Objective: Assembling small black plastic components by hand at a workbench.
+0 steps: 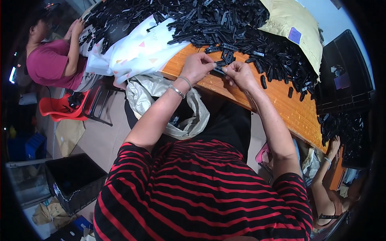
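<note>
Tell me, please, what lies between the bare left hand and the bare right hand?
In the head view, a narrow, black, plastic-looking piece lies between the left hand and the right hand.

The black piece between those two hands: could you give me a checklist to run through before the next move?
1. Left hand on the black piece: ok, its fingertips are at the left end.
2. Right hand on it: ok, thumb and fingers pinch the right end.
3. Clear space just beyond the fingertips: not ok, loose parts from the black pile lie there.
4. Other people's hands kept apart: ok, one co-worker's hand is far left, another person's hand far right.
5. Piece free of damage: cannot tell, it is small and partly covered by fingers.
</note>
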{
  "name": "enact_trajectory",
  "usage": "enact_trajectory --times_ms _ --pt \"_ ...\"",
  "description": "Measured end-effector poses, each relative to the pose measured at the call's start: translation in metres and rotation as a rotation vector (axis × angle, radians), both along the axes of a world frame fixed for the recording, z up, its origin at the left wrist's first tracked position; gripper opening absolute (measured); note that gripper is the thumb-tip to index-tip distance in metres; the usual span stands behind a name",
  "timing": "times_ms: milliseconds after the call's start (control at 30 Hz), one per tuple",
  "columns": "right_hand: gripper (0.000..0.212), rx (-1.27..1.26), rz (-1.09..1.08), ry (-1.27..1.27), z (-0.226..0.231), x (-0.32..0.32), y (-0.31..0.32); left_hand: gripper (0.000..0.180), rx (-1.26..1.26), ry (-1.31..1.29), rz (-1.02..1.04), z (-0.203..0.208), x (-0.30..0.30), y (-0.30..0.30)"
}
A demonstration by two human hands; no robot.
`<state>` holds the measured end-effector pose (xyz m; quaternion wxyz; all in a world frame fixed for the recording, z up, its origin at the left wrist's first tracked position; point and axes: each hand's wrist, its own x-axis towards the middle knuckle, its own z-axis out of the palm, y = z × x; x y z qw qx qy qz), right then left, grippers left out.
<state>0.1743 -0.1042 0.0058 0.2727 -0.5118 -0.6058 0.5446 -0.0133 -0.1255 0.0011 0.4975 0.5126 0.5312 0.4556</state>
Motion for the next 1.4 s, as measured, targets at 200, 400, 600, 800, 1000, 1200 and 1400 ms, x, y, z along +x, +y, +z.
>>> enact_trajectory --times_ms 200,400,600,800,1000,1200,1400 --pt "0.021 0.003 -0.007 -0.049 -0.002 -0.001 -0.004 0.013 0.050 0.158 0.034 -0.011 0.001 0.000" --pt "0.022 0.011 -0.030 -0.092 0.001 -0.006 0.000 0.015 0.114 0.329 0.072 -0.018 0.001 0.005" --pt "0.027 0.058 -0.041 -0.196 -0.008 -0.007 0.012 0.018 0.070 0.540 0.092 -0.004 0.006 0.006" --pt "0.031 0.286 0.116 -0.307 -0.020 0.004 -0.011 0.018 0.141 0.556 0.007 -0.003 -0.023 -0.040" --pt "0.016 0.904 0.040 -0.501 0.000 -0.007 -0.018 0.012 0.209 0.734 0.083 -0.007 -0.078 -0.114" --pt "0.020 0.965 0.090 -0.662 -0.008 -0.012 0.000 0.011 0.323 0.707 0.180 0.001 -0.056 -0.086" --pt "0.020 0.945 0.104 -0.602 0.002 -0.009 -0.002 0.016 0.592 0.741 0.193 0.007 -0.014 -0.001"
